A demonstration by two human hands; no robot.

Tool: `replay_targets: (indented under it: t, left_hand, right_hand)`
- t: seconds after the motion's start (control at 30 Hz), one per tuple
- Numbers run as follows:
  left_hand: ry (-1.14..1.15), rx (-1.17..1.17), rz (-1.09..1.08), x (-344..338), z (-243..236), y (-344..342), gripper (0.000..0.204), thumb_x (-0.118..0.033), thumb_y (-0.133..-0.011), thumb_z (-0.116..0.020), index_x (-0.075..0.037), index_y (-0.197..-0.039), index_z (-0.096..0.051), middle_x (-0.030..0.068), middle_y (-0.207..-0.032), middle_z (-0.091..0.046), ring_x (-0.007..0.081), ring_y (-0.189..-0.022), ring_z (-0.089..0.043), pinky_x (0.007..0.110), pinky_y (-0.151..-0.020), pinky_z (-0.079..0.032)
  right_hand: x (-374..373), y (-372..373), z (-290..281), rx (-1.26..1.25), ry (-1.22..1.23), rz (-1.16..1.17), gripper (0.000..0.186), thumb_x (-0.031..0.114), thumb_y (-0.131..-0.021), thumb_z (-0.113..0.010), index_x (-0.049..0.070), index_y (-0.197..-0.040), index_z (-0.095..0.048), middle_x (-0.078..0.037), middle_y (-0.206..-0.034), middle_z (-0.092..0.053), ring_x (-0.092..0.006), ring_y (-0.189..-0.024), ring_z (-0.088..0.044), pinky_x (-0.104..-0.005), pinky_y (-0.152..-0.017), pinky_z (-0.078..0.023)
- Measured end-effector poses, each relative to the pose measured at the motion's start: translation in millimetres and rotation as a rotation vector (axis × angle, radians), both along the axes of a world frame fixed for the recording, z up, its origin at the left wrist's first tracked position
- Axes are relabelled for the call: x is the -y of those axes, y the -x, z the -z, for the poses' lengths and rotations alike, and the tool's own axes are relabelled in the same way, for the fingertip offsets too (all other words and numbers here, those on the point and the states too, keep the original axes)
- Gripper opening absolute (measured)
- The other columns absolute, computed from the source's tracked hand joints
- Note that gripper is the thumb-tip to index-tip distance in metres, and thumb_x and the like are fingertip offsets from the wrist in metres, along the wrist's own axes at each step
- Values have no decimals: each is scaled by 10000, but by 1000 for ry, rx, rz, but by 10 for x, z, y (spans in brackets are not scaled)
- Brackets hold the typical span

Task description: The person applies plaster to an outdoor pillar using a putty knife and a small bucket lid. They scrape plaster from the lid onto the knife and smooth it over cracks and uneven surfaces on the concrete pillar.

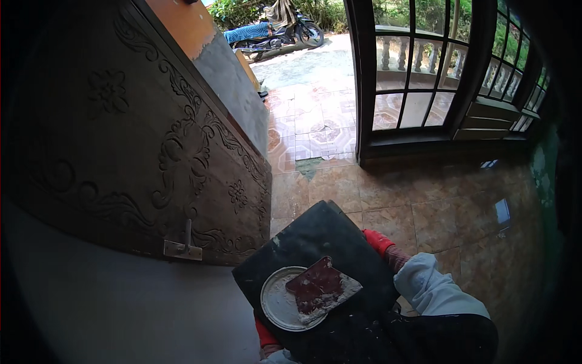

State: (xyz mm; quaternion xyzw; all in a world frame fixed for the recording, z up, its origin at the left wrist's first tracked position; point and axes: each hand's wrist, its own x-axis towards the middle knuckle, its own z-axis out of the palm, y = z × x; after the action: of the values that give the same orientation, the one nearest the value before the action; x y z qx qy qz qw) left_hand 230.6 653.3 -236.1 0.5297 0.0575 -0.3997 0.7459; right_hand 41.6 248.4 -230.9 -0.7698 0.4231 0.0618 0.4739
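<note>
I carry a dark, square board [315, 230] in front of me, held at its sides. My right hand [377, 241], in a red glove, grips its right side, fingers partly hidden beneath it. My left hand [265, 333], also red-gloved, holds the lower left side and is mostly hidden by it. On the board lies a round white lid or shallow container [276, 303] smeared with pale material. A maroon plastic scraper or spreader [312, 285], caked along one edge with white paste, rests partly over it.
A carved dark wooden door [121, 158] with a metal handle stands at left. Ahead, the doorway opens onto patterned tiles [318, 121] and a parked motorbike [279, 39]. Dark-framed windows [418, 79] are at right, above a brown tiled floor [436, 224].
</note>
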Motion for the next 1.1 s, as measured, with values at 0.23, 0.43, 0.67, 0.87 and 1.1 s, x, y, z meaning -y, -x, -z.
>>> replay_targets:
  t: [0.23,0.43,0.67,0.87,1.1]
  left_hand:
    - [4,-14,-53,1813,622,-2092,556,-454,-938,-271,-66,-1332,-331,78,-1336,-419,240,-1231,-371,343,-1059,-254]
    - [58,-58,-109,3832,673,-3949,565,-462,-933,-276,-67,-1332,-335,80,-1343,-412,243,-1239,-362,346,-1067,-238]
    - [135,-44,5,6612,906,-6502,572,-472,-925,-295,-66,-1322,-356,86,-1333,-423,248,-1224,-379,350,-1061,-244]
    - [249,-85,265,10146,655,-8644,578,-481,-918,-312,-66,-1314,-375,90,-1324,-433,252,-1212,-393,353,-1056,-250]
    - [309,-136,550,14706,880,-9982,585,-491,-910,-331,-65,-1305,-396,96,-1315,-444,257,-1197,-409,356,-1050,-256]
  right_hand:
    - [2225,-2429,729,-22,2,-100,380,336,-857,-451,62,-1100,-552,-224,-1076,-574,-350,-1046,-528,-423,-854,-415]
    - [4168,-4363,381,-14,-27,-125,387,333,-856,-463,53,-1108,-550,-226,-1076,-573,-351,-1045,-529,-421,-855,-414]
    - [6803,-6262,450,98,3,54,405,337,-827,-514,54,-1113,-549,-213,-1076,-582,-350,-1043,-533,-401,-860,-418]
    - [9402,-7517,-59,100,120,313,426,360,-815,-537,45,-1100,-567,-204,-1079,-588,-329,-1043,-545,-380,-868,-417]
    - [13184,-8227,949,202,138,480,394,313,-804,-564,40,-1089,-569,-197,-1064,-597,-325,-1035,-552,-390,-846,-427]
